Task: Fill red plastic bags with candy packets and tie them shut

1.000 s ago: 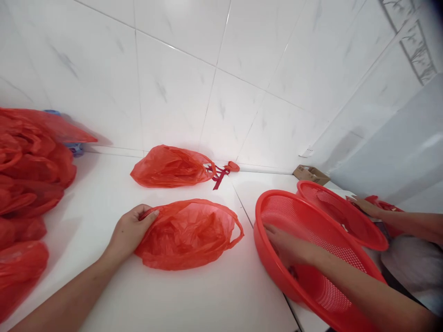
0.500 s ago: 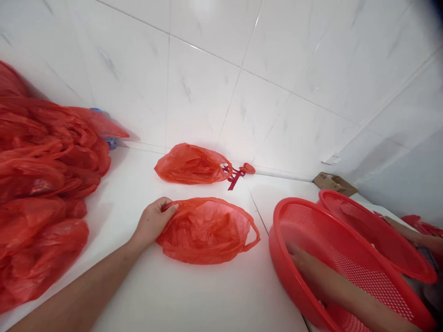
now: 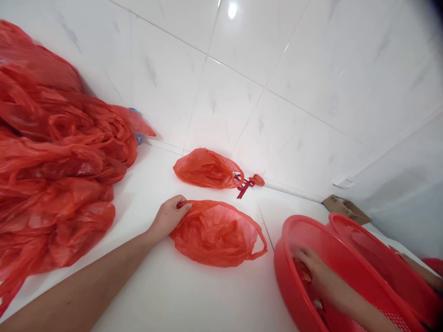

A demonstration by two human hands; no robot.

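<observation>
My left hand (image 3: 171,216) pinches the rim of an open red plastic bag (image 3: 214,235) at its left end. The bag lies on the white table with its mouth spread and a loop handle at the right. My right hand (image 3: 307,262) is down inside a red plastic basket (image 3: 289,272) with perforated walls. Its fingers are curled around something small and orange-red that I cannot make out. A few small items show beneath that hand, mostly hidden by the basket's rim and my forearm.
A second red plastic bag (image 3: 207,170) lies by the wall beside dark red ribbon (image 3: 245,186). Red bags are heaped (image 3: 62,152) at left. Another red basket (image 3: 367,240), a cardboard box (image 3: 346,210) and another person's arm (image 3: 420,272) are at right.
The view has shifted, so the table things sit farther right. My right hand has risen slightly in the basket, and a small orange-red thing now shows at its fingers. My left hand keeps the bag.
</observation>
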